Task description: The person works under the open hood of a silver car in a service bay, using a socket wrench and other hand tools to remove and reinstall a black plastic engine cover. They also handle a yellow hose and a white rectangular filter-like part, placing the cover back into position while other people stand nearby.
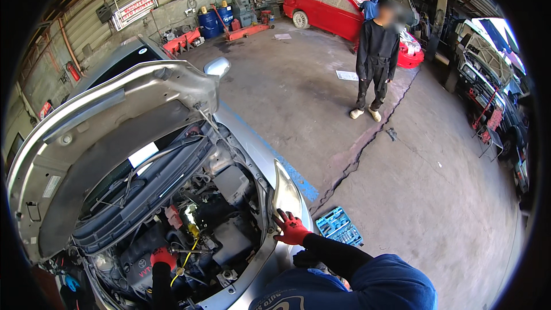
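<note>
Left hand [163,258], one, red-gloved, black-sleeved: grip closed on the near end of a silver bar-like tool [188,251], which lies over the engine bay of a silver car [252,143], just right of a black engine cover [136,263] with red lettering. Tool: slim, metallic, reaching toward the hoses; its far end too small to make out. Right hand [293,231], one, likewise gloved: grip open, fingers spread on the car's front corner, just beside the clear headlamp [287,189]. Near the tool: a thin yellow line [186,262], curved, and a bright yellow fitting [194,230]. Within the bay: two black boxes, one toward the windscreen [232,183], one nearer the front [232,240], both closed, contents hidden. Above the bay: the hood [115,103], raised, underside grey. On the floor beside the car: a blue tool case [338,224], open, metal pieces set in its fitted slots. Farther off: a person [376,51] in dark clothing, standing; a white sheet [346,75] on the floor; a red car [330,8]; by the wall, blue drums [208,23], upright, contents out of sight, and a red floor jack [247,32].
</note>
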`<action>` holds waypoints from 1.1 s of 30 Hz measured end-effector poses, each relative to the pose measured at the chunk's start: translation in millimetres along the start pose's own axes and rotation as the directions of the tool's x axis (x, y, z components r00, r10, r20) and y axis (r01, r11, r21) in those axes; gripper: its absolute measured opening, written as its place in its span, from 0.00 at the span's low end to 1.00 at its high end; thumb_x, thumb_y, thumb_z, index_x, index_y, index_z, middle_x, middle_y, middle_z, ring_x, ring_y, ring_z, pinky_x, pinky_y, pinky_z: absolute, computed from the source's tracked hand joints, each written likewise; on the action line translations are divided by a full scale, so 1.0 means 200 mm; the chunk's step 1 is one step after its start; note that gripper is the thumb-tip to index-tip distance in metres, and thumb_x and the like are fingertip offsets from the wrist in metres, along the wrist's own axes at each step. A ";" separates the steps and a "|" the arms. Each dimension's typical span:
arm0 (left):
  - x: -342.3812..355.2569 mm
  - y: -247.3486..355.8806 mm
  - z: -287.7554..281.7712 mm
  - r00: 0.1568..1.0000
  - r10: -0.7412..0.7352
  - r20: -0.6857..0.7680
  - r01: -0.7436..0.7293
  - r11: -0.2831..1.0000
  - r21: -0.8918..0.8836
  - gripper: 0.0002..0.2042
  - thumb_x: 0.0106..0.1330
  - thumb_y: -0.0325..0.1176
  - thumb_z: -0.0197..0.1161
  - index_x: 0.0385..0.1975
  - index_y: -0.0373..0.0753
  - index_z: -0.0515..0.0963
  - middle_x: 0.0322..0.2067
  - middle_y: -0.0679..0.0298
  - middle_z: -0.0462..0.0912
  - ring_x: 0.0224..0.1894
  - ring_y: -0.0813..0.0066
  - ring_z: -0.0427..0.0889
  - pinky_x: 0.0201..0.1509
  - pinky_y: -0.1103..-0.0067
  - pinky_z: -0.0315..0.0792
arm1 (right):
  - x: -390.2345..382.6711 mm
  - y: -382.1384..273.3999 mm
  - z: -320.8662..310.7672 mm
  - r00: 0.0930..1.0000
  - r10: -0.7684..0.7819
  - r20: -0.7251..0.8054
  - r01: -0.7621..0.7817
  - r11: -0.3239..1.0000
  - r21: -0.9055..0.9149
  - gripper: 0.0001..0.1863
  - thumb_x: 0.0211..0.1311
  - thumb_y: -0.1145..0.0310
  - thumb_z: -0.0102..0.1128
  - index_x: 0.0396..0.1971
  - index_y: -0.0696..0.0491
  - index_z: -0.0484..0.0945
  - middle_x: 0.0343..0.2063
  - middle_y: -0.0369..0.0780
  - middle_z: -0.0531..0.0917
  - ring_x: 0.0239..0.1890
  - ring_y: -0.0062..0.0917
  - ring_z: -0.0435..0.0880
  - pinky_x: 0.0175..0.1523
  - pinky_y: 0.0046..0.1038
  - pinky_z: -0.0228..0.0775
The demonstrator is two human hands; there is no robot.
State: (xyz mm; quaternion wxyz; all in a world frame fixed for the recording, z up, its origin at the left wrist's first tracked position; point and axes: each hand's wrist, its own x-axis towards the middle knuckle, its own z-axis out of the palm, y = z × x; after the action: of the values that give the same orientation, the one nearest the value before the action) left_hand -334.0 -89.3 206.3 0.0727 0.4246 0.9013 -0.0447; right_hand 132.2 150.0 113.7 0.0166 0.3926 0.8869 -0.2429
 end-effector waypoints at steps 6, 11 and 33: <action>0.04 -0.03 0.06 0.992 -0.101 0.074 0.109 0.988 -0.105 0.25 0.59 0.49 0.67 0.53 0.42 0.76 0.49 0.51 0.83 0.53 0.49 0.80 0.58 0.59 0.72 | 0.01 0.00 0.00 1.000 -0.002 0.012 0.002 1.000 -0.008 0.46 0.57 0.42 0.61 0.73 0.46 0.57 0.75 0.49 0.49 0.73 0.55 0.52 0.69 0.54 0.55; 0.03 0.05 0.05 1.000 -0.022 -0.013 0.017 0.944 -0.329 0.25 0.62 0.43 0.65 0.58 0.42 0.72 0.54 0.51 0.79 0.59 0.49 0.75 0.62 0.61 0.70 | 0.00 0.00 -0.01 1.000 -0.003 0.011 0.003 1.000 0.000 0.47 0.58 0.42 0.60 0.74 0.45 0.55 0.75 0.48 0.48 0.73 0.55 0.52 0.70 0.54 0.54; 0.16 0.18 0.00 0.999 -0.043 0.023 0.047 0.975 -0.218 0.27 0.63 0.46 0.63 0.60 0.41 0.71 0.57 0.48 0.78 0.60 0.49 0.76 0.63 0.63 0.71 | 0.06 -0.01 0.04 0.998 -0.030 -0.058 0.028 0.999 -0.039 0.49 0.52 0.49 0.69 0.73 0.45 0.55 0.74 0.48 0.50 0.71 0.49 0.56 0.68 0.49 0.60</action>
State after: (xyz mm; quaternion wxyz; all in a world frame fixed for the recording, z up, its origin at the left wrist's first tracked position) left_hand -325.3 -42.1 200.9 0.1261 0.3931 0.9095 0.0494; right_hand 121.3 152.5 104.4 -0.0057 0.3864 0.8970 -0.2146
